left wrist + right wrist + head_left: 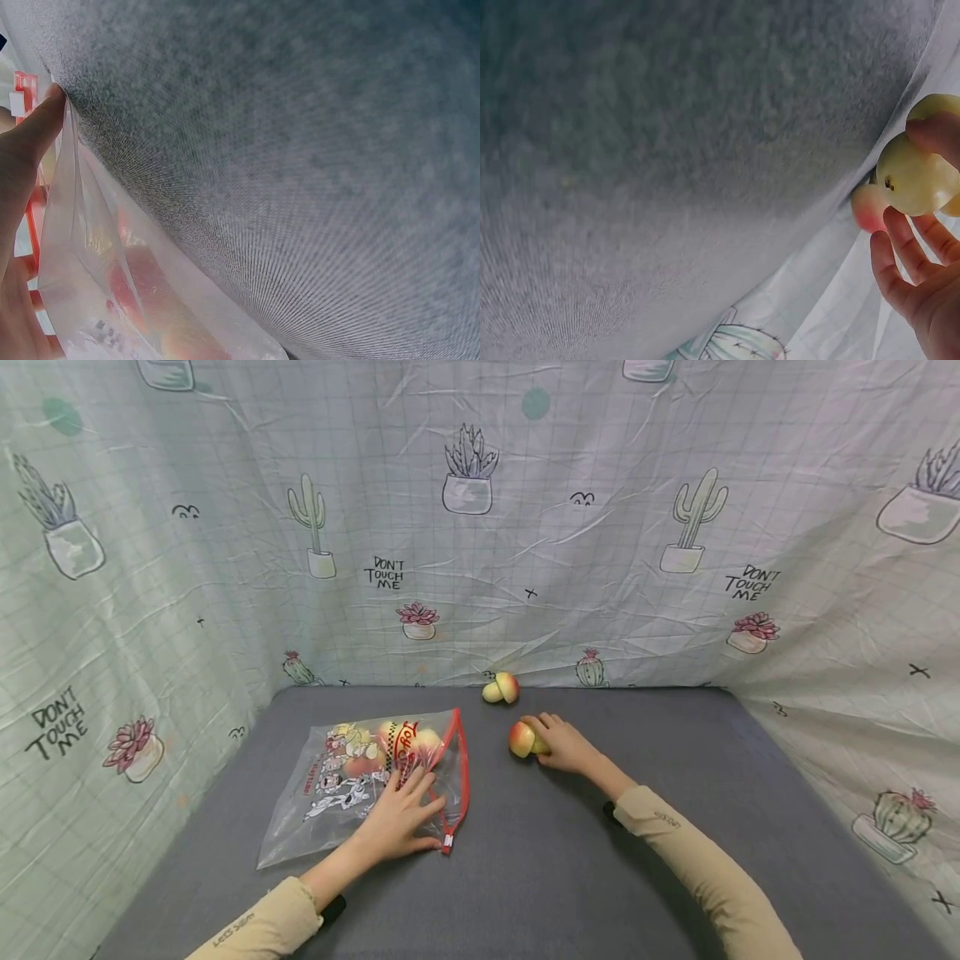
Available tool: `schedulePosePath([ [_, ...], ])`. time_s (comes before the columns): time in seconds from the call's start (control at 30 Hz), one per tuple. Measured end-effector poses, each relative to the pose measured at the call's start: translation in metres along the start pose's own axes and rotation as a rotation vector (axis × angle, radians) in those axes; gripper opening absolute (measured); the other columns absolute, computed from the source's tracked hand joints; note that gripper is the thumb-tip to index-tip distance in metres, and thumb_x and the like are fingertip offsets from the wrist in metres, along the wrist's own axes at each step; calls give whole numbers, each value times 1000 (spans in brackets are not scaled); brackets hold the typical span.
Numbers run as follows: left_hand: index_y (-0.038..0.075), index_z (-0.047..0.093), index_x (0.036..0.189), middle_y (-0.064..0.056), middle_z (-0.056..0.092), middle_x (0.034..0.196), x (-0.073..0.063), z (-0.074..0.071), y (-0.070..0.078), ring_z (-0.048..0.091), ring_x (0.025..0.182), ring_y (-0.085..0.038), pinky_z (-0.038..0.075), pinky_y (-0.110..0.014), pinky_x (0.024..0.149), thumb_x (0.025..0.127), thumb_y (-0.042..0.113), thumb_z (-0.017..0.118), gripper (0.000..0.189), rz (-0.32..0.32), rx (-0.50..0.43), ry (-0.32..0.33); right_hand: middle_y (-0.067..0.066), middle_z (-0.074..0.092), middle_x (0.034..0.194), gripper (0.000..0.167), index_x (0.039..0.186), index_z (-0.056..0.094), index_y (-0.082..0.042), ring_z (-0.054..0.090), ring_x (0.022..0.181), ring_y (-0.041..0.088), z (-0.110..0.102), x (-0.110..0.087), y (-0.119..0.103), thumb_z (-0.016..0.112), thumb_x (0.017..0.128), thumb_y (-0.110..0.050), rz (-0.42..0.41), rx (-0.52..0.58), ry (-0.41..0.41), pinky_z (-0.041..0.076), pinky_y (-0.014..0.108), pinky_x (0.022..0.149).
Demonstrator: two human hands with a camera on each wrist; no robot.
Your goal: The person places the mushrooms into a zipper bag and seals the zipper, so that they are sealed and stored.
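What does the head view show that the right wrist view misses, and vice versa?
Only the head view: the left hand resting on a clear printed bag with a red zip edge, a white slider and bagged fruit.

Only the right wrist view: a small dark pit on the yellow fruit.

Both: the right hand holding that fruit, the grey tabletop and the cactus-printed cloth.

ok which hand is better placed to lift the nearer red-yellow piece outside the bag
Probably the right hand: it holds the nearer red-yellow piece, thumb and fingers on opposite sides, while the left hand rests, fingers spread, on the clear bag.
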State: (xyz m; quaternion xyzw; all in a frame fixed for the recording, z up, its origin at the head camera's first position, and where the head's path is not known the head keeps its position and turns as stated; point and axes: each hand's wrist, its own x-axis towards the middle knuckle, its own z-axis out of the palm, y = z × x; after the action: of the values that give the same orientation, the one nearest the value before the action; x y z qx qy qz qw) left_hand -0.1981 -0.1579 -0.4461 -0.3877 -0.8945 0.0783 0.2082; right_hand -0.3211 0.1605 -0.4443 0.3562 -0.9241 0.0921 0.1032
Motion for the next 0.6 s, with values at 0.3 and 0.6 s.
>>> schedulePosePath([
  [0.3, 22, 59, 113, -16, 51, 123, -1, 0, 0, 44, 118, -36, 35, -60, 88, 67, 65, 59, 64, 4, 18, -2, 10, 53, 111, 68, 131, 38, -9, 50, 94, 26, 2, 2, -17, 71, 72, -19, -64, 6, 1, 44, 40, 71],
  [0.6, 24, 58, 112, -14, 52, 122, 0, 0, 1, 45, 118, -34, 36, -59, 88, 68, 65, 57, 60, 10, 39, -12, 9, 54, 110, 68, 132, 38, -8, 50, 94, 25, 2, 7, -40, 70, 73, -18, -118, 48, 17, 45, 39, 72],
])
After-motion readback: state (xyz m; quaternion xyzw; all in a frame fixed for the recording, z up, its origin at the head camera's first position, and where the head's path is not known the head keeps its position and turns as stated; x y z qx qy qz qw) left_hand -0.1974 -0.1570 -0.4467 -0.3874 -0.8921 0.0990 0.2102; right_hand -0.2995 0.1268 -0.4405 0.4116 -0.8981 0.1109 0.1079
